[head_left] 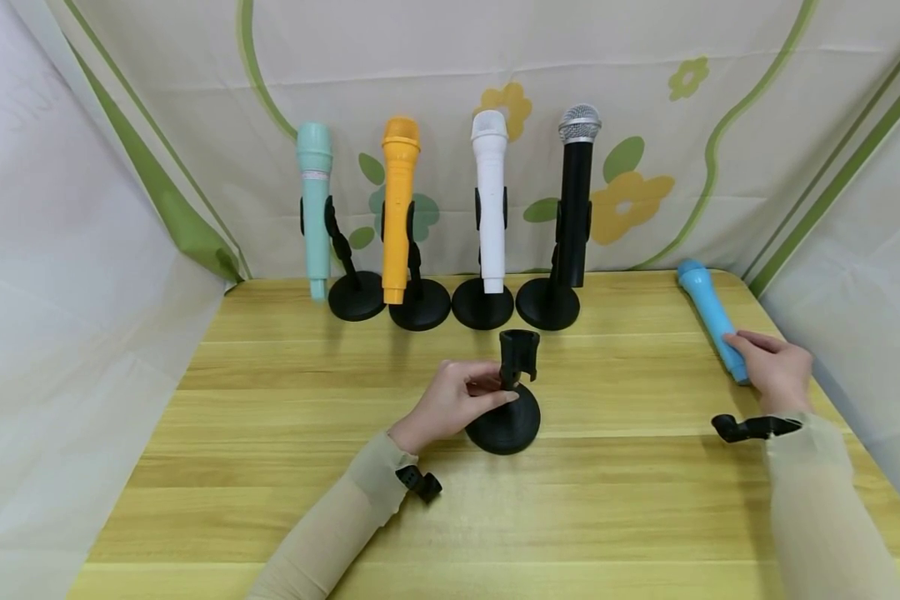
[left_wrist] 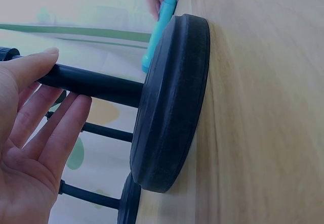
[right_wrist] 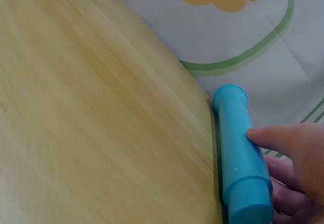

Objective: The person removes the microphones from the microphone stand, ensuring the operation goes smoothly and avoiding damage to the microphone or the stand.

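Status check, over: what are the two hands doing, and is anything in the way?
Left hand holding empty black stand. Right hand gripping blue microphone, off to the right. Four loaded stands farther back, not between the two.

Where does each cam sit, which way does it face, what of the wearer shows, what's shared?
Head: on the head, facing forward and down over the table; shows left grip, right grip, left sleeve, right sleeve.
Left wrist: on that wrist, facing the near stand, picture turned sideways; shows left grip, part of right grip at top.
Right wrist: on that wrist, facing the blue microphone and back cloth; shows part of right grip.
Shared: head and left wrist both show the near stand.
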Demonstrator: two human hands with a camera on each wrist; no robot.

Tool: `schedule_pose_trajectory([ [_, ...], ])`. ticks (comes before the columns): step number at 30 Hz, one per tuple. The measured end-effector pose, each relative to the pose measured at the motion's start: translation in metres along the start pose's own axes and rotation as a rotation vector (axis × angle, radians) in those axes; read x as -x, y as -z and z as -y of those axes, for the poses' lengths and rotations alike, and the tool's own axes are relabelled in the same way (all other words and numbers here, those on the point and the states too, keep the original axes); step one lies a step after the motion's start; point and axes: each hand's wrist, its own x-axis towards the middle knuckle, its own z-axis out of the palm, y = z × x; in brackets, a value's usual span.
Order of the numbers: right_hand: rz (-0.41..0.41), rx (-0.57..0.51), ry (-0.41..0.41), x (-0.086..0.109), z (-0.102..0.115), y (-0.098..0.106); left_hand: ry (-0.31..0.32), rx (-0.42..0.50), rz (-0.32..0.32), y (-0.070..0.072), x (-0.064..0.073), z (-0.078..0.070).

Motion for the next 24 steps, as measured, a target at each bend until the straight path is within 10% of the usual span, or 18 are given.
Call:
schedule_pose_trajectory([
  [24, -0.019, 0.087, 0.013, 0.005, 0.0004, -0.0008, 0.021, -0.006, 0.006, 0.0, -0.0001, -0.0008],
])
